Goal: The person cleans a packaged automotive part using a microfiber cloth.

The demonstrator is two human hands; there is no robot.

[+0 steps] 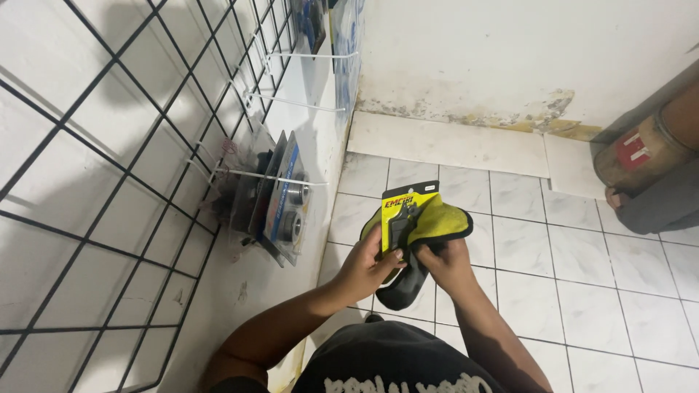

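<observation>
I look straight down past my dark shirt (393,360) at both hands, held close together over the tiled floor (582,276).

My left hand (368,266) is closed around the lower edge of a yellow carded pack (409,211), thumb across its front, so the card stands upright with its top pointing away from me. A dark item sits under the card's plastic front, too small for me to tell what it is.

My right hand (448,263) is closed on a cloth (440,222), yellow on one face and black on the other. The cloth lies against the pack's right side and wraps behind it; a black fold hangs below both hands.

On my left stands a black wire grid (109,182) set against the white wall. White pegs (295,102) stick out from it. One lower peg carries several blister packs (280,196) holding round metal parts, and they hang just left of my left hand without touching it. More packs hang higher up, mostly cut off by the edge.

At the far right, well apart, a brownish cylinder (641,153) with a red label lies by the wall (510,51), whose base is stained and flaking.
</observation>
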